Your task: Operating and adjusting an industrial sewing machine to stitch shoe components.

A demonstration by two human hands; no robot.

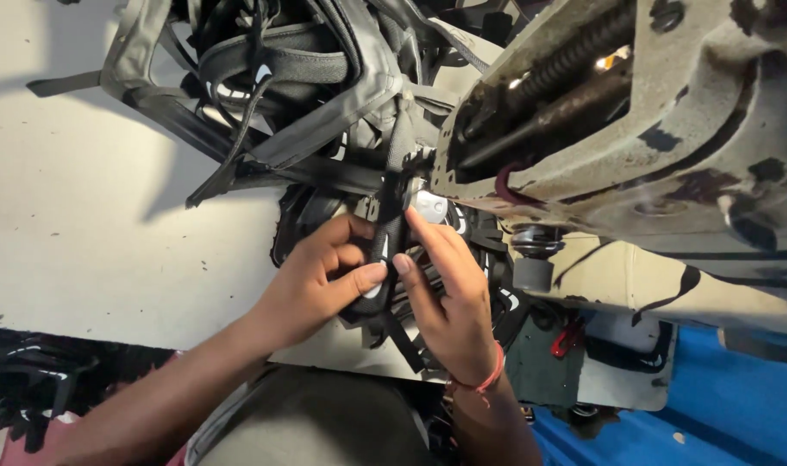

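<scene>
while both pinch it, left hand (324,276), right hand (445,293), black strap (391,203) running upright toward sewing machine (635,112)

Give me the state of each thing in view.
Left hand: pinching the black strap.
Right hand: fingers on the same strap.
Black strap: held up under the sewing machine.
Strap pile: tangled on the table.

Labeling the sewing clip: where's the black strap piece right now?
In the head view, centre frame, the black strap piece is pinched between the left hand and right hand, just below the sewing machine head, over the white table.
</scene>
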